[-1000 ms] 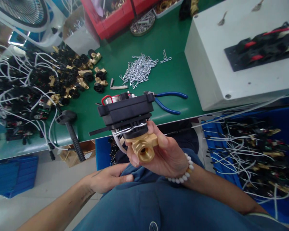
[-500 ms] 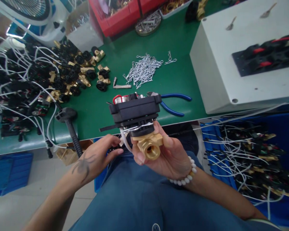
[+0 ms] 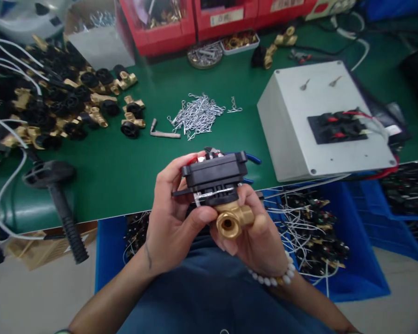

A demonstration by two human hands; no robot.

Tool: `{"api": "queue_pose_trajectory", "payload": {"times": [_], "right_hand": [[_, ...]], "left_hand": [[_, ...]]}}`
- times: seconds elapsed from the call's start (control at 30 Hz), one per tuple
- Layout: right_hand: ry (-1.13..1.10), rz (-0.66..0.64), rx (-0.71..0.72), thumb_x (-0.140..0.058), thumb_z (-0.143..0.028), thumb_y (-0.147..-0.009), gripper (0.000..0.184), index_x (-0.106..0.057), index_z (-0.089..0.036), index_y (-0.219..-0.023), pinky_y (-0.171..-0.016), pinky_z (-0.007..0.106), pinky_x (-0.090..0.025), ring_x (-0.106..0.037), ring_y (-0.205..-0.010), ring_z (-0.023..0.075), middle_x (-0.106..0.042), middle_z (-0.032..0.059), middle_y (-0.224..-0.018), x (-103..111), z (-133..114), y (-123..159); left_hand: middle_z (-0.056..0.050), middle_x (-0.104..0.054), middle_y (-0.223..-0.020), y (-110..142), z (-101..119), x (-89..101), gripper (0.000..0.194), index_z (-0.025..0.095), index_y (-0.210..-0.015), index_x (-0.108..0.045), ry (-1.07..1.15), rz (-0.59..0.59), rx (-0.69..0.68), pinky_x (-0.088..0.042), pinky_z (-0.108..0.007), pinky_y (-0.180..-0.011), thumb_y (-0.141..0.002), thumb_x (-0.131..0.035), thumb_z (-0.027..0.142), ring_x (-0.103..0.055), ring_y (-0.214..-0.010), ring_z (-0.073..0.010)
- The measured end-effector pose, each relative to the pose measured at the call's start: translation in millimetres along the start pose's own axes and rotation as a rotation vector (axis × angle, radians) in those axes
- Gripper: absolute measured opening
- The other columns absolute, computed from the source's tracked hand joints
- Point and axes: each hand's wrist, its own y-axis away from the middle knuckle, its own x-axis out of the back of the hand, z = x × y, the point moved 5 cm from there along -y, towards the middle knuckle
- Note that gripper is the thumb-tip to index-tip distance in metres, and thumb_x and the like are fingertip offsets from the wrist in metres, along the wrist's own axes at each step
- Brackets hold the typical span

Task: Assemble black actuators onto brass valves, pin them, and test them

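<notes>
Both of my hands grasp one black-and-brass assembly [image 3: 226, 204], held up over the near edge of the green table [image 3: 104, 195], in front of the torso. The right hand [image 3: 263, 236] wraps the brass fitting [image 3: 244, 215] from the right and below, seemingly to bear the weight by its solid lower part. The left hand [image 3: 169, 222] curls round the left side of the black housing [image 3: 214, 171], thumb in front, fingers partly hidden behind, probably to steady the top; I cannot tell how hard it presses. Held this way, the fitting's round opening and a silvery wire clip [image 3: 219, 191] below the housing face me, likely easy to check. Behind, pliers with blue handles [image 3: 253, 159] are partly hidden. Farther back lie an L-shaped tool [image 3: 165, 134] and a heap of wire pins [image 3: 198, 116], presumably placed centrally for either hand; a grey box [image 3: 282, 125] stands right.
</notes>
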Motion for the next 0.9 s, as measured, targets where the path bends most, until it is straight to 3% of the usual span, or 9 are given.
{"api": "queue_pose_trajectory", "payload": {"times": [0.27,0.53,0.73,0.9], "right_hand": [[0.05,0.039,0.024,-0.074,-0.053,-0.087,0.041,-0.044,-0.024,-0.088,-0.045,0.014,-0.039,-0.049,-0.044,0.0039,-0.057,-0.008,-0.066,-0.3,-3.8,-6.5],[0.039,0.031,0.009,-0.074,-0.053,-0.086,0.042,-0.044,-0.023,-0.089,-0.044,0.013,-0.04,-0.051,-0.046,0.0019,-0.058,-0.0067,-0.078,0.1,-0.7,-5.4],[0.052,0.006,0.019,-0.074,-0.049,-0.088,0.037,-0.048,-0.024,-0.092,-0.044,0.013,-0.039,-0.051,-0.048,0.0018,-0.057,-0.0063,-0.077,-0.1,-0.6,-5.5],[0.12,0.037,0.006,-0.077,-0.046,-0.086,0.035,-0.052,-0.024,-0.095,-0.047,0.016,-0.041,-0.055,-0.054,0.0046,-0.06,-0.0037,-0.081,7.0,0.3,-6.6]], "left_hand": [[-0.001,-0.063,-0.14,-1.5,-7.6,-7.5,0.046,0.034,-0.138,-0.05,0.125,-0.031,0.079,-0.06,-0.033,-0.102,-0.097,-0.059,0.053,-0.065,-0.127,-0.0234],[-0.009,-0.063,-0.138,-3.2,-11.9,-3.2,0.058,0.026,-0.139,-0.045,0.069,-0.052,0.108,-0.058,-0.038,-0.104,-0.095,-0.055,0.063,-0.061,-0.132,-0.0279],[-0.005,-0.06,-0.146,-1.9,-13.1,-3.5,0.047,0.03,-0.142,-0.046,0.185,-0.084,0.044,-0.059,-0.034,-0.105,-0.1,-0.055,0.049,-0.062,-0.132,-0.0238],[-0.012,-0.053,-0.154,-3.2,-15.1,4.4,0.046,0.025,-0.143,-0.05,0.152,-0.053,-0.056,-0.057,-0.037,-0.107,-0.101,-0.058,0.041,-0.057,-0.138,-0.0273]]}}
